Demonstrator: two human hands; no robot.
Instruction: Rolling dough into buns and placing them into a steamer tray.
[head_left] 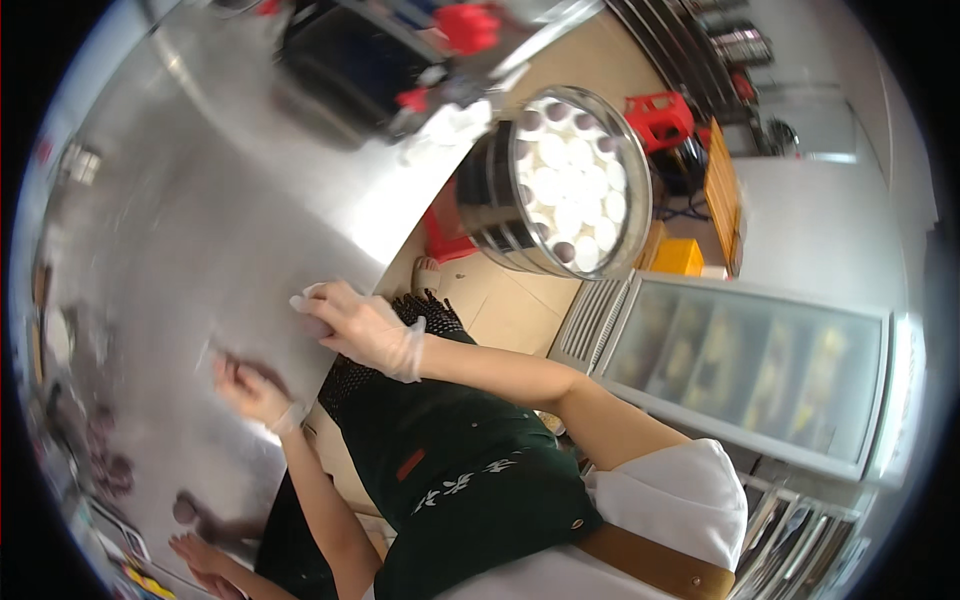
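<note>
My right hand [358, 325], in a clear plastic glove, is closed over the steel worktop [180, 260] near its edge. A small purple-brown dough piece [316, 326] shows under its fingers. To its left, my gloved left hand [252, 392] is low over the worktop, fingers partly curled and smeared by motion; whether it holds anything is unclear. A purple dough ball [185, 508] lies near a co-worker's hand [198, 556] at the lower left. Beyond my right hand stands a round steel steamer [490, 195] filled with white and purple-brown dough balls [568, 190].
A black machine with red knobs [350, 65] stands on the far worktop. More purple dough pieces [112, 465] lie along the left side. A glass-door fridge [740, 365], a red stool [660, 118] and a yellow crate [680, 257] are to the right.
</note>
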